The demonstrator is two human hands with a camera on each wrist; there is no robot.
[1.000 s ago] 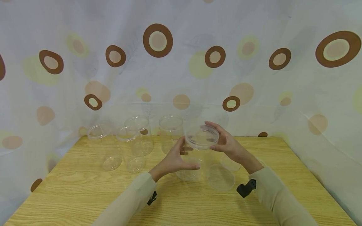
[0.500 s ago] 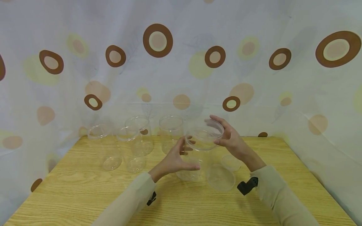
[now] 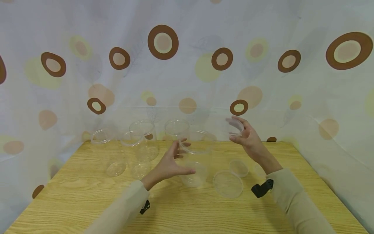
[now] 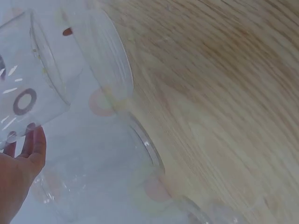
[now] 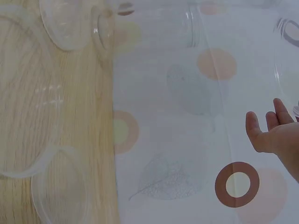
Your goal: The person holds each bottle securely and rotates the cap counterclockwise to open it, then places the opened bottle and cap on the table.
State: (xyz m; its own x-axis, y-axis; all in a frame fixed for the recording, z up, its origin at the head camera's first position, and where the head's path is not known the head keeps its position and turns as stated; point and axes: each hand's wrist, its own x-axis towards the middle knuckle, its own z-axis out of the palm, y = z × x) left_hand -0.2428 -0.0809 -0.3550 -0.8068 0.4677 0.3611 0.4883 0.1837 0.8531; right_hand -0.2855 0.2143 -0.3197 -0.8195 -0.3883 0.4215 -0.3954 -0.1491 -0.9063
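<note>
A clear plastic jar (image 3: 203,159) stands upright on the wooden table, its mouth uncovered. My left hand (image 3: 168,165) holds it from the left, thumb across the front and fingers round the back. In the left wrist view the fingertips meet the wall of the clear jar (image 4: 28,79). Raised to the right of the jar, my right hand (image 3: 252,144) pinches a clear round lid (image 3: 236,126) by its edge, tilted on its side. The right wrist view catches only part of the right hand (image 5: 280,135) and the lid at the frame edge.
Several clear open jars (image 3: 176,128) stand at the back and left of the table (image 3: 87,201). Flat clear lids (image 3: 228,184) lie right of the held jar, one partly behind my right wrist. A patterned cloth (image 3: 187,74) hangs behind the table.
My right hand has lifted the lid off the jar and carried it right and up. The jar's mouth has shifted left with my left hand, and the jar now stands straighter.
</note>
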